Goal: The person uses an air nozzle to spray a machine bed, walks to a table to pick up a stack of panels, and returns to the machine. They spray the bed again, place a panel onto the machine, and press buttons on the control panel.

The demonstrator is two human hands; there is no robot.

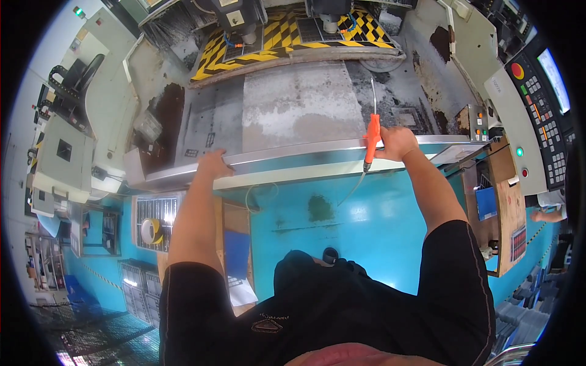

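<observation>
My right hand (399, 143) is closed around the orange handle of an air blow gun (373, 131). Its thin metal nozzle points away from me over the machine bed, and a pale hose hangs from its lower end. Against the machine's metal front edge (293, 149) rests my left hand (213, 163), its fingers apart and no tool in it. Beyond both hands lies the wet, grey-stained machine bed (299, 100).
Yellow-and-black striped plates (281, 43) sit under two spindle heads (239, 21) at the back. On the right stand a control panel (540, 122) and a wooden cart (510, 207). A tape roll (151, 232) lies at the left. Another person's hand (546, 216) shows at far right.
</observation>
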